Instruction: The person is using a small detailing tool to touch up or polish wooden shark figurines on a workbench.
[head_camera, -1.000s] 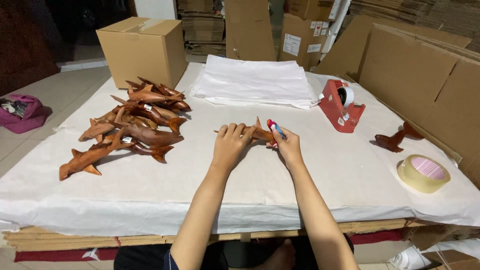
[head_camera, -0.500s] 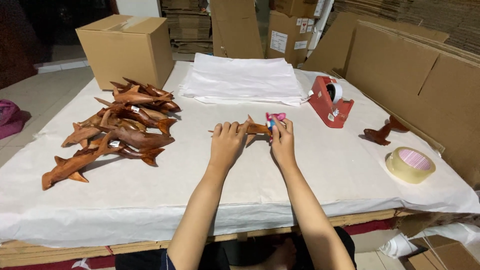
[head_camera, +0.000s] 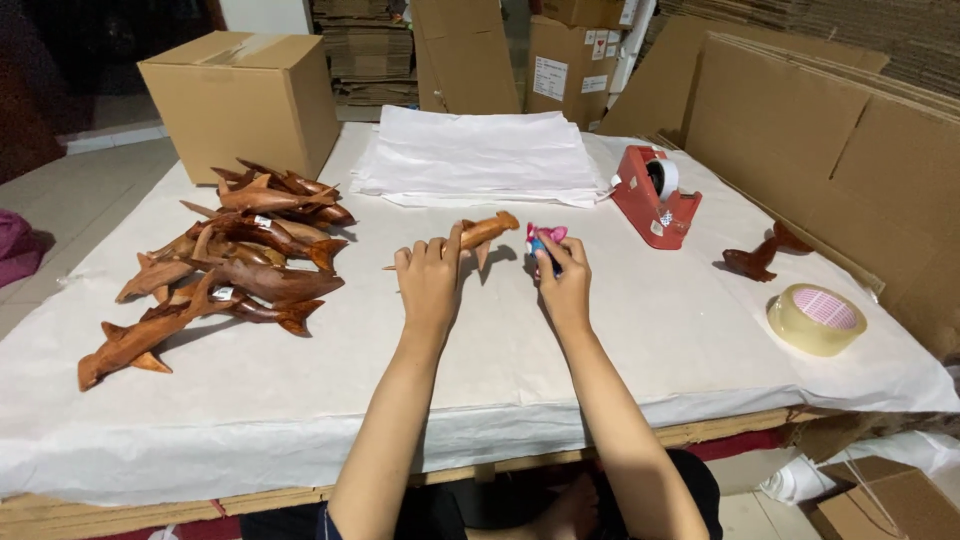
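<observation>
White paper covers the table (head_camera: 600, 340), with cardboard boxes behind. Near its middle, the left hand (head_camera: 428, 280) grips a wooden shark carving (head_camera: 483, 231), fingers closed around its tail end. Just beside it, the right hand (head_camera: 563, 283) is clamped on a small pink-and-blue object (head_camera: 545, 241). A pile of wooden carvings (head_camera: 225, 270) lies left; a red tape dispenser (head_camera: 655, 195) sits right.

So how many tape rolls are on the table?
2: one white roll in the red dispenser near the paper stack, and one loose roll at the table's right edge. Others may be hidden.
</observation>
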